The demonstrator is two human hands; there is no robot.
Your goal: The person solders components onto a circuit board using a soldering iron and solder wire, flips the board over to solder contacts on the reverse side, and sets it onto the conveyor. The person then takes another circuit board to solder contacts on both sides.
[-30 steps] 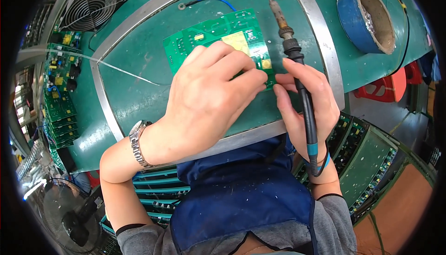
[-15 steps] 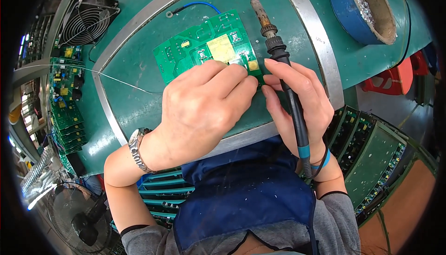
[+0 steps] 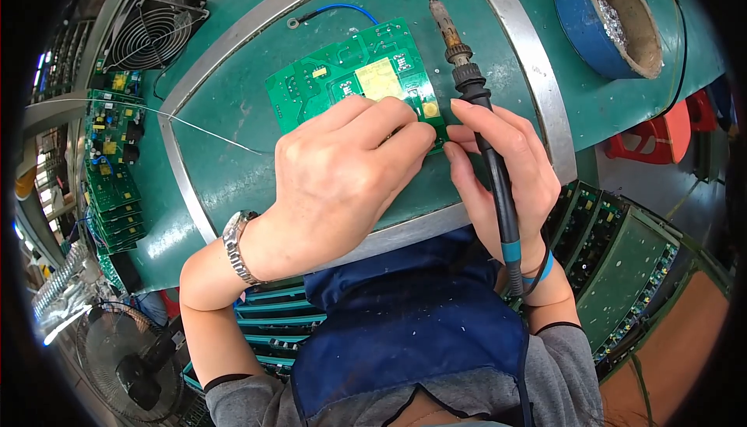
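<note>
A green circuit board (image 3: 334,65) with yellow patches lies at a slant on the green work surface; a blue wire with a ring terminal (image 3: 342,7) stretches out past its far edge. My left hand (image 3: 342,162) covers the near part of the board, its fingers bent and pressed together; what they pinch is hidden under them. A soldering iron (image 3: 496,186) with a black handle lies along my right hand (image 3: 513,162), tip pointing away from me and clear of the board. The right thumb and fingertips sit close by the board's right edge. Thin solder wire (image 3: 210,127) runs from the left toward my left hand.
Metal strips (image 3: 537,77) frame the work area. A blue round tub (image 3: 595,30) with silvery scraps stands at far right. Stacked circuit boards (image 3: 117,186) and a square fan (image 3: 156,30) are on the left. More boards stand in a rack (image 3: 622,263) at lower right.
The board and surroundings sit slightly farther right in the picture. My left fingers have shifted a little at the board; the right hand still holds the soldering iron.
</note>
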